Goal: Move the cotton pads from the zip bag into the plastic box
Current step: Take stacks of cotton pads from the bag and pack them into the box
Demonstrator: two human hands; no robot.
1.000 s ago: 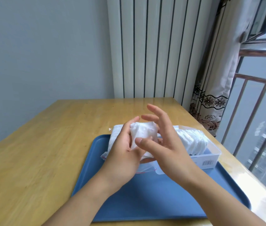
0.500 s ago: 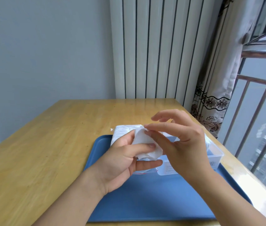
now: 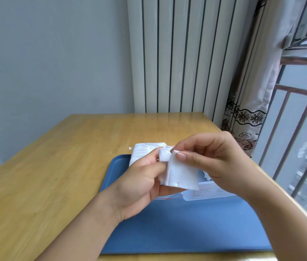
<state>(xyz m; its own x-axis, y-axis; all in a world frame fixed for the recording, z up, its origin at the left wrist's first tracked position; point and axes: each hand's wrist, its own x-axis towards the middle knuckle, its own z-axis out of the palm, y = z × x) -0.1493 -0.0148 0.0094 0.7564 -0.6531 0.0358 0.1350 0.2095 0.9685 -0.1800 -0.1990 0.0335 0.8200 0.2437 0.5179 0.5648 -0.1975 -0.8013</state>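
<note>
- Evidently the job is sitting somewhere in the middle: pads are out of the bag and in the hands, none of these yet going into the box.
- Nearest, the blue tray (image 3: 186,228) is lying on the counter (image 3: 54,166), carrying the containers at its far end.
- Above it, the left hand (image 3: 141,181) is gripping a small stack of pads (image 3: 181,174), its fingers curling round the stack's left edge.
- The right hand (image 3: 215,159) is pinching the top of the front pad, thumb pressing on it, seemingly peeling or steadying it.
- Just behind and below the right hand, the box (image 3: 211,193) is showing only its labelled front wall; a bit of white is peeking inside, so it is probably already holding some pads, though how many I cannot tell.
- Farthest, the bag (image 3: 145,149) is lying behind the left hand, still looking full of white pads, so a good share is likely left to move.
</note>
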